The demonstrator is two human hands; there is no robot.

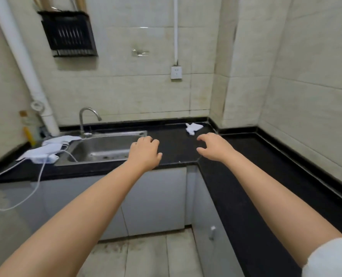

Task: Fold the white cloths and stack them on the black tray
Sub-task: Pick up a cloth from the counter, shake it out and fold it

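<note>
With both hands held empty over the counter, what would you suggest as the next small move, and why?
Probably reach the right hand forward to the crumpled white cloth near the back corner of the black counter. That hand is nearest it, the left hand also holds nothing, and the cloth lies unfolded.

— Where does the sink (106, 148) sit?
— Left of centre, set in the counter (236, 196), tap (87, 121) behind it.
— And the cloth (193, 127)?
— Back corner of the counter, right of the sink, beyond both hands.
— Anything left of the sink?
— More cloths (46, 150), with a cable (16, 194) hanging off the edge. A rack (69, 35) hangs upper left.
</note>
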